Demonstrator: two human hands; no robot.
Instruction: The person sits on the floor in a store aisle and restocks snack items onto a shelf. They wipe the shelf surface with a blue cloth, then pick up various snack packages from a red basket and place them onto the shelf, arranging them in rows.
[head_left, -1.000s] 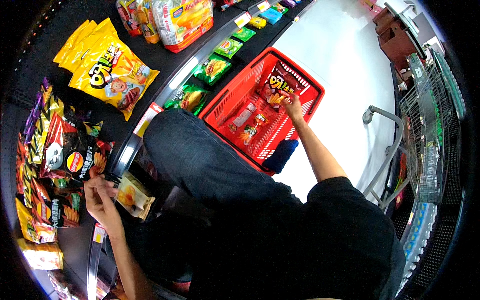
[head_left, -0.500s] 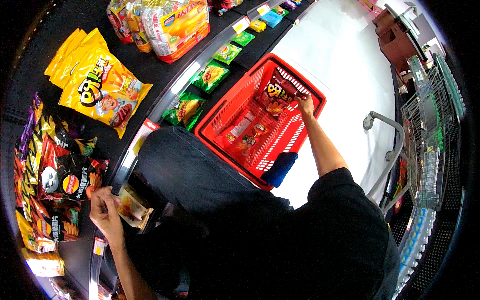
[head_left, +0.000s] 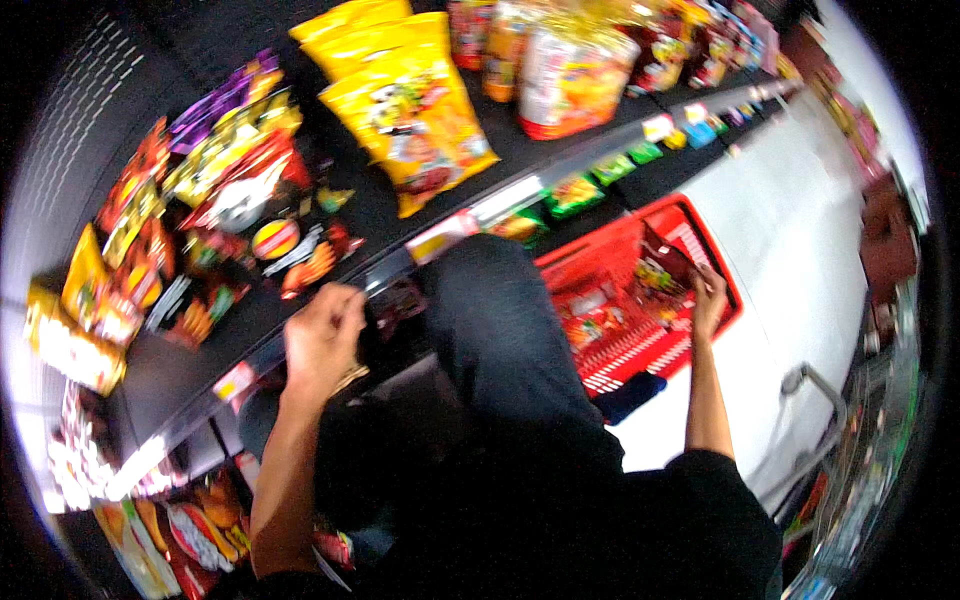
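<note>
A red plastic shopping basket (head_left: pixel 640 345) stands on the floor at the right, beside my knee. Inside it a dark red snack bag (head_left: pixel 660 268) leans near the far end, and my right hand (head_left: pixel 708 298) pinches its edge. Another red snack bag (head_left: pixel 592 312) lies on the basket's bottom. My left hand (head_left: pixel 325 335) is curled closed at the shelf's front edge; whatever its fingers hold, if anything, is hidden. Close to it lie dark and red chip bags (head_left: pixel 280 235). Yellow snack bags (head_left: pixel 420 120) lie farther along the shelf.
A black shelf with a price-tag rail (head_left: pixel 445 238) crosses the view. Green packets (head_left: pixel 577 195) line the lower shelf, and multipacks (head_left: pixel 575 75) stand above. A dark blue cloth (head_left: pixel 630 395) hangs at the basket's near side. A metal cart (head_left: pixel 825 400) is at the right.
The view has turned, so the shelf and basket lie farther right. My left hand has gone from a loose pinch to a tighter curl at the shelf edge. My right hand stays at the dark red bag.
</note>
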